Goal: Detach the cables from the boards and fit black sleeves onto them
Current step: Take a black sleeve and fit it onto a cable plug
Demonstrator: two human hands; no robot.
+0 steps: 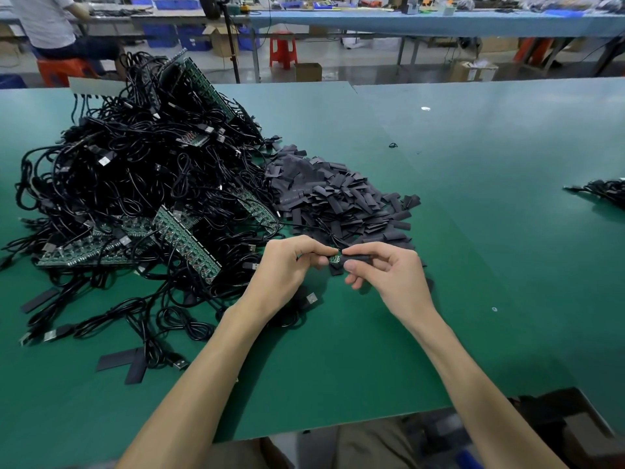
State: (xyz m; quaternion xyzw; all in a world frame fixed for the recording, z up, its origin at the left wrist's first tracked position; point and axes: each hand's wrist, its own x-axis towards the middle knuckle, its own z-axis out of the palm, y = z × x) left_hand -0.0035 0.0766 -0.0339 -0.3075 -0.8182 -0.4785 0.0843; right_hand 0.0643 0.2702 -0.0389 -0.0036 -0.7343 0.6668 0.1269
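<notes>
Your left hand (291,265) and right hand (382,269) meet just above the green table mat (473,252), at the near edge of the work. Your left hand's fingers are curled and pinch a small green circuit board (334,259), of which only a corner shows between your fingertips. Your right hand pinches a flat black sleeve (356,259) between thumb and forefinger, its open end right against the board; how far the board has entered it cannot be told. A thin black cable (314,228) runs from the pinched board back toward the piles. Directly behind your hands lies a heap of flat black sleeves (338,198), its near edge reaching your right hand. To the left of that heap, touching it, sits a large tangle of black cables (135,177) with silver USB plugs, and long green strip boards (189,245) lie tilted among the cables. A silver USB plug (311,298) rests on the mat just below your left wrist. Two loose black sleeves (121,363) lie crossed on the mat near the front left. A smaller bundle of black cables (602,192) lies well apart at the right edge of the mat. Beyond the table a seated person (47,22) and a red plastic stool (283,49) are visible.
</notes>
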